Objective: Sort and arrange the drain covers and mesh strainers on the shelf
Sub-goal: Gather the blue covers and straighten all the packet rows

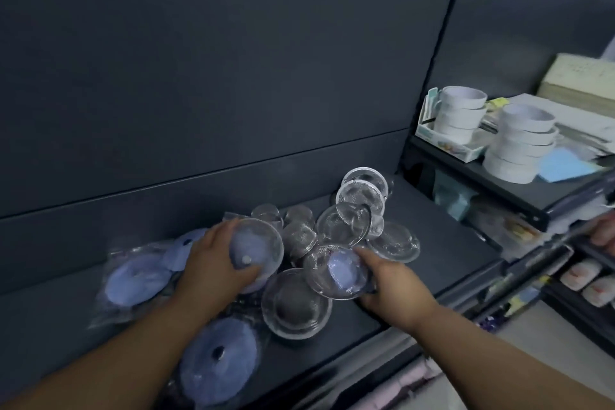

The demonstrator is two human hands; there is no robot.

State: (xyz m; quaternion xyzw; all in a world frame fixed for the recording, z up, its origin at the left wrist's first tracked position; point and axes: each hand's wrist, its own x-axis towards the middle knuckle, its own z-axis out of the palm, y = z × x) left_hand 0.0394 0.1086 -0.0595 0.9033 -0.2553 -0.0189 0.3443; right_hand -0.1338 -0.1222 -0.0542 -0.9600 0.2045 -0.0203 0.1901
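Observation:
On the dark shelf (439, 243) lies a loose heap of round metal mesh strainers (349, 226) and bagged lilac drain covers (136, 280). My left hand (216, 263) grips a round strainer with a lilac inside (259, 243) from its left side. My right hand (389, 273) holds another strainer with a lilac centre (339, 271) by its right rim, tilted up. A large mesh strainer (296, 304) lies flat between my wrists. One more lilac drain cover (219, 359) in a clear bag rests near the shelf's front edge, under my left forearm.
A dark back panel (216, 76) rises behind the shelf. To the right a higher shelf carries stacks of white tape rolls (519, 146), a blue sheet and a cardboard box (579, 83). Lower right racks hold small packaged goods (585, 280). Another person's fingers (604, 233) show at the right edge.

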